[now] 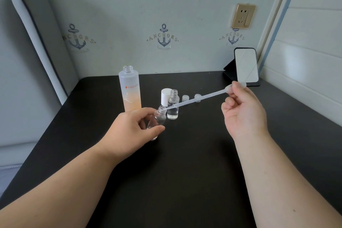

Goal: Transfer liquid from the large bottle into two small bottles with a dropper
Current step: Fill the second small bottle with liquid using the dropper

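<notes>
We hold the small clear plastic bottle (pixel 157 119) in our left hand (pixel 129 127), thumb and fingers curled around its body. The bottle is tilted, its open threaded neck leaning toward the right, which presents the mouth to the incoming tip. Its base appears lifted off or just at the black table top (pixel 185 172); we cannot tell which.

Our right hand (pixel 242 113) pinches the bulb end of the long translucent plastic dropper (pixel 199 99) between thumb and fingers. The two hands are well apart, bridged by the dropper's stem. The stem slopes down to the left and its tip sits at the mouth of the tilted bottle. Gripping at the bulb leaves the whole stem free and puts the fingers where a squeeze releases the liquid. Whether the stem carries liquid cannot be read.

The tall frosted bottle with orange lettering (pixel 131 90) stands uncapped just behind the left hand, its peach-tinted lower part showing the remaining liquid. Keeping it open and near suits repeated refills. The second small clear bottle (pixel 173 106) stands upright beside it, open, with clear liquid filling much of it. We judge the first fill largely done and the second in hand.

A white cylindrical cap (pixel 165 96) and two small clear screw caps (pixel 185 98) rest behind the bottles, out of the working path.
</notes>
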`<state>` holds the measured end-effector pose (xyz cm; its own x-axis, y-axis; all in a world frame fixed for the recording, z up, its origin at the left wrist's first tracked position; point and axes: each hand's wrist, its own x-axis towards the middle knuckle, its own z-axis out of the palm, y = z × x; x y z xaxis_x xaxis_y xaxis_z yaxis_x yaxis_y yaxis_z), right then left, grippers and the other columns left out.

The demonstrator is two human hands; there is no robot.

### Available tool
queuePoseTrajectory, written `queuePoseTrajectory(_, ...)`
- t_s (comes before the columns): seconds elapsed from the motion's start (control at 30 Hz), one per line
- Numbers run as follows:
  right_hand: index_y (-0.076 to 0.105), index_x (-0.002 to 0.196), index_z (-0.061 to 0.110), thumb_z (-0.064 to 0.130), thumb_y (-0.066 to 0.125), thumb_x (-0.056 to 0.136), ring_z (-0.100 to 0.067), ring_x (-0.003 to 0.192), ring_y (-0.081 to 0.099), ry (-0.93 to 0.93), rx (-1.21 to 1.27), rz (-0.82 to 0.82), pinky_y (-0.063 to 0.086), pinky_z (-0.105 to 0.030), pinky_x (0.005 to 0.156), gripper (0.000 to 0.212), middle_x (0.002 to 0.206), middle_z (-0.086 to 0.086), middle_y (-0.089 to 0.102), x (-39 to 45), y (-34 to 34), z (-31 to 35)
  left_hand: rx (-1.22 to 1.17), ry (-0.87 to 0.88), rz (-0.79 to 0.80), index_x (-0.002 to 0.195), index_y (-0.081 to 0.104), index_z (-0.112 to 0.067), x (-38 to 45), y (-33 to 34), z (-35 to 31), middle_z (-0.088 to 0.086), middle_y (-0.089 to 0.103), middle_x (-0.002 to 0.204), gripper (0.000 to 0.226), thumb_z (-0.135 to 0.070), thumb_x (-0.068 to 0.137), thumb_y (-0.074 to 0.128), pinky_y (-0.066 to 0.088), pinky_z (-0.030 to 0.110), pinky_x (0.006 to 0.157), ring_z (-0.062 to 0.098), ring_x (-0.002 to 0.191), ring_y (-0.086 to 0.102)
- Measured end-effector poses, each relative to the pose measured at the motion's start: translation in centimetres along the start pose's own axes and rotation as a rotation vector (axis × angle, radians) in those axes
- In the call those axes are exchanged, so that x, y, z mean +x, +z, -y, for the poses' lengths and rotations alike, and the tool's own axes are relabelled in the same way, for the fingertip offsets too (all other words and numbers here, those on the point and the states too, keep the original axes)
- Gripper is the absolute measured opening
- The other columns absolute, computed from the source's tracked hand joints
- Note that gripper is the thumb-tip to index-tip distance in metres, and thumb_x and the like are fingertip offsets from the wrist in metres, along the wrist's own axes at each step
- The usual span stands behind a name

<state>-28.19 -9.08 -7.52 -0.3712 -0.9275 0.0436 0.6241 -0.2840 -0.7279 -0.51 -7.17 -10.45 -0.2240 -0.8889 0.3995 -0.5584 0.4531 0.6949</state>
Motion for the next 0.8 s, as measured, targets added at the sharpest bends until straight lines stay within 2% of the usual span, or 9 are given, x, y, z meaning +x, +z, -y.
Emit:
queuePoseTrajectory(0.3,0.073,0.089,0.015,0.009,0.066,0.096,-0.011,0.052,0.04,-0.005,-0.06,0.019,0.036,-0.018,0.051,0.011,0.08,-0.001,0.067,-0.12,-0.17,0.18,0.022,0.013,0.001,0.09,0.067,-0.048,0.0,0.02,-0.08,-0.025,0.064,0.075,0.018,-0.039,0.08,0.079,0.044,0.011,0.063,0.004,0.063,0.054)
queuePoseTrajectory(0.53,0.074,0.091,0.015,0.009,0.069,0.094,-0.011,0.057,0.048,-0.003,-0.033,0.007,0.041,-0.018,0.055,0.009,0.081,-0.002,0.069,-0.06,-0.03,0.13,0.042,-0.017,0.0,0.091,0.067,-0.043,0.0,-0.03,-0.12,-0.027,0.064,0.075,0.016,-0.038,0.081,0.08,0.044,0.011,0.063,0.004,0.064,0.055)
queuePoseTrajectory(0.8,0.077,0.07,0.016,0.011,0.067,0.094,-0.013,0.063,0.06,0.001,0.047,0.056,0.049,-0.021,0.061,0.027,0.077,-0.001,0.069,-0.24,0.19,0.11,0.035,-0.066,0.032,0.094,0.064,-0.04,-0.05,-0.15,-0.35,-0.03,0.063,0.076,0.022,-0.044,0.079,0.08,0.044,0.009,0.061,0.001,0.07,0.058)
